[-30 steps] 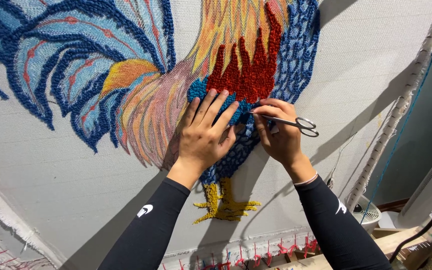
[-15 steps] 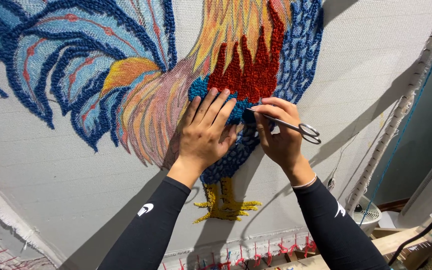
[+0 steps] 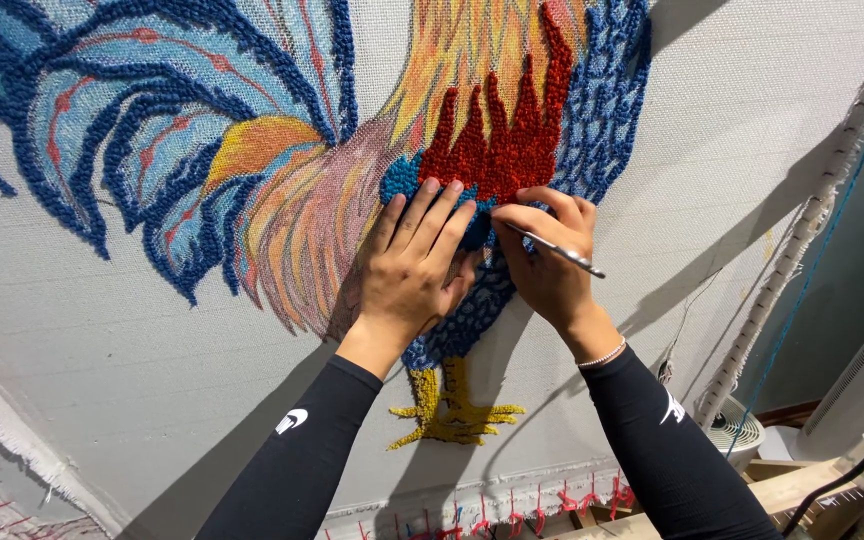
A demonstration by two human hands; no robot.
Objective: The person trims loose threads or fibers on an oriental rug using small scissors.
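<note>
Left hand [image 3: 414, 268] lies flat on the tufted rooster cloth [image 3: 152, 330], fingers spread and holding nothing, fingertips on the teal patch [image 3: 399, 180] just under the red flame-shaped tufts [image 3: 497, 140]. Right hand [image 3: 550, 262] sits just beside it, thumb and fingers pinched around the scissors [image 3: 557, 251]. The blade tips point up and left into the dark blue yarn between the 2 hands, and the long axis runs down and right toward the wrist. The right hand is plainly the nearer one to the cutting spot; the left only presses the pile down next to it.

Against the view 1 second ago, the scissors have turned. Back then both finger loops stuck out clearly to the right; now they are hidden and only a thin steel line shows. The right hand has crept slightly up toward the red tufts. The left hand has barely shifted. The yellow foot [image 3: 452, 412] sits below the wrists.
</note>
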